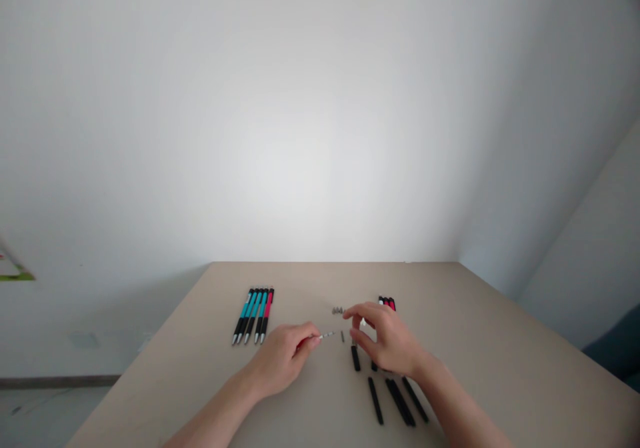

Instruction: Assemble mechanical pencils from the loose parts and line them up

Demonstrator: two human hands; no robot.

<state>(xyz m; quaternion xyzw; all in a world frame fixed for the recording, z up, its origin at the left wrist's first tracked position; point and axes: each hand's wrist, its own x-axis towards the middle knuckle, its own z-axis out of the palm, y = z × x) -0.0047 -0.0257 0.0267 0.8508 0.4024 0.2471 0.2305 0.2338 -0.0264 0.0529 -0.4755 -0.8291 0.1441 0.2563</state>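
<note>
Between its thumb and fingers, my left hand (287, 358) pinches a thin pale refill (327, 335) whose tip points right. My right hand (387, 338) hovers over the pen parts with thumb and index finger apart, and nothing shows between them. Just left of its fingertips lie small metal tips (337, 311). A small spring (343, 336) rests between the two hands. Below my right hand are a short black grip (355, 359) and several black barrels (375, 401). Pink pen parts (392, 303) are partly hidden behind it.
Several assembled pens (254, 316), mostly teal and one pink, lie side by side at the left of the beige table (300, 278). A white wall rises behind the table. At the far right edge is a dark blue object (617, 341).
</note>
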